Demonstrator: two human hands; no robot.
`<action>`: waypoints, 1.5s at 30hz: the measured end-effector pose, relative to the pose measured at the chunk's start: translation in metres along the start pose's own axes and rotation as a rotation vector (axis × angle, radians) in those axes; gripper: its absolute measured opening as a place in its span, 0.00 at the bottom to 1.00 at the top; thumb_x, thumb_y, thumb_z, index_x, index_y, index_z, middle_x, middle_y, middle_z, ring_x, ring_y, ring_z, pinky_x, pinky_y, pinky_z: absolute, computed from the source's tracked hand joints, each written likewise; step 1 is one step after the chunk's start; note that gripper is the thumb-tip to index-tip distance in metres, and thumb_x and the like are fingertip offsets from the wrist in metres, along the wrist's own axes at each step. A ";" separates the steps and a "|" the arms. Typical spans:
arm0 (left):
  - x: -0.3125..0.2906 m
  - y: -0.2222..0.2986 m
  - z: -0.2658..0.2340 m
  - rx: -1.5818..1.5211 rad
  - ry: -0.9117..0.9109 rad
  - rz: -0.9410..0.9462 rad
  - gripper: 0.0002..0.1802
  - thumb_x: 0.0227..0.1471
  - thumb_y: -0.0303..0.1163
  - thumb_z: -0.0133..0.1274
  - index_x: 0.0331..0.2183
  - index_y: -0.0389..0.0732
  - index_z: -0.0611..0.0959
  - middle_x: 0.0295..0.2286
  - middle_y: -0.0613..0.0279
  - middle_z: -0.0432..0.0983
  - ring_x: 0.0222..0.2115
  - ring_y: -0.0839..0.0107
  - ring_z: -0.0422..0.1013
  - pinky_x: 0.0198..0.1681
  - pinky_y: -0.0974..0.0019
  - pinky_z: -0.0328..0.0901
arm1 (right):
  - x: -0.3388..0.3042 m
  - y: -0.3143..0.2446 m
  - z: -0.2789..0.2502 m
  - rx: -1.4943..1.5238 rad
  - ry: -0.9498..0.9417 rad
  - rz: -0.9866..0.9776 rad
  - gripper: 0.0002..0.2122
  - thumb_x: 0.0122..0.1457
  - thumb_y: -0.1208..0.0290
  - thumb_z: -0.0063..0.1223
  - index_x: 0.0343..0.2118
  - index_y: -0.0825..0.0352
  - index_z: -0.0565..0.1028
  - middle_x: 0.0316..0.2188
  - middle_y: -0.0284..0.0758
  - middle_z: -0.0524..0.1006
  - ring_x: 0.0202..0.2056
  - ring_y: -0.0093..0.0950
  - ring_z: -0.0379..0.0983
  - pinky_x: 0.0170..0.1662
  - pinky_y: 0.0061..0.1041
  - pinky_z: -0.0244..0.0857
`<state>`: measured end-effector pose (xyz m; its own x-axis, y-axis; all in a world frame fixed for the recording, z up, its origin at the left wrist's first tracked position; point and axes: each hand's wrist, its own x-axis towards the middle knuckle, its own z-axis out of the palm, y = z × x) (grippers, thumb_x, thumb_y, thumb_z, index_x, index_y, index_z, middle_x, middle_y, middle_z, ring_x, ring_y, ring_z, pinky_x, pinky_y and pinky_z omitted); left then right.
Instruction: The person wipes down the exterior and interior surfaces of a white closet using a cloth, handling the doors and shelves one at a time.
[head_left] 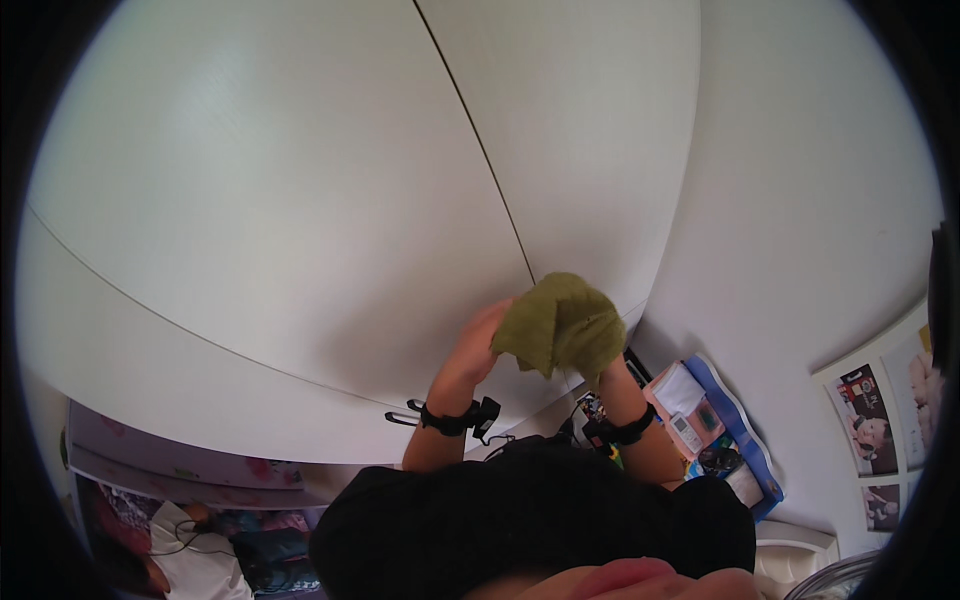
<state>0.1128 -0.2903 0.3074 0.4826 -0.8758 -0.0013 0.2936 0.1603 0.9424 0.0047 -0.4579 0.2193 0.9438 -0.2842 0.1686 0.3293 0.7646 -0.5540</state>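
An olive-green cloth is bunched up between my two hands, in front of white cabinet doors. My left hand grips the cloth's left edge, its fingertips partly tucked behind the folds. Most of my right hand is covered by the cloth, which hangs over it; only the part near the wrist shows, and the hand appears closed on the fabric. Black straps with small devices circle both my wrists.
To the lower right, a blue-edged tray holds a white remote control and small items. A photo frame hangs on the right wall. Clothing, including a white garment, lies at the lower left. A dark door gap runs down the cabinet.
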 end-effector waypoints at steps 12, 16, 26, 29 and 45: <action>0.006 0.009 -0.038 1.686 0.322 1.235 0.18 0.51 0.26 0.49 0.41 0.48 0.88 0.51 0.66 0.79 0.56 0.60 0.69 0.69 0.41 0.44 | 0.071 -0.101 0.045 -0.921 0.396 -0.973 0.22 0.70 0.57 0.44 0.59 0.68 0.66 0.52 0.37 0.72 0.55 0.32 0.67 0.62 0.38 0.59; 0.008 0.008 -0.041 1.741 0.226 1.243 0.20 0.47 0.24 0.49 0.40 0.50 0.89 0.51 0.68 0.79 0.59 0.63 0.65 0.71 0.39 0.34 | 0.136 -0.085 0.098 -1.500 0.412 -1.361 0.30 0.67 0.65 0.42 0.67 0.77 0.52 0.69 0.51 0.52 0.71 0.47 0.44 0.71 0.47 0.38; 0.007 0.005 -0.043 1.656 0.220 1.244 0.13 0.51 0.25 0.51 0.35 0.47 0.88 0.42 0.71 0.84 0.50 0.71 0.75 0.70 0.39 0.38 | 0.195 -0.167 0.085 -1.966 0.604 -1.553 0.35 0.57 0.70 0.49 0.66 0.80 0.53 0.70 0.57 0.47 0.70 0.56 0.41 0.70 0.56 0.33; 0.014 0.005 -0.041 1.626 0.178 1.282 0.12 0.51 0.25 0.51 0.34 0.48 0.88 0.41 0.70 0.84 0.48 0.71 0.77 0.69 0.41 0.41 | 0.210 -0.270 0.083 -1.812 0.634 -1.742 0.33 0.58 0.69 0.50 0.66 0.77 0.57 0.69 0.56 0.51 0.69 0.56 0.47 0.69 0.56 0.37; 0.019 -0.002 -0.040 1.629 0.358 1.340 0.15 0.51 0.26 0.46 0.30 0.46 0.89 0.35 0.68 0.86 0.44 0.68 0.78 0.66 0.51 0.49 | 0.150 -0.064 0.105 -1.848 0.156 -1.229 0.40 0.63 0.61 0.51 0.71 0.72 0.43 0.71 0.51 0.48 0.69 0.48 0.48 0.70 0.43 0.44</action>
<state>0.1541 -0.2894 0.2922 -0.1061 -0.4627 0.8801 -0.9680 -0.1543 -0.1978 0.1282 -0.4887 0.3659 0.3170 -0.1548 0.9357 0.1068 -0.9745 -0.1974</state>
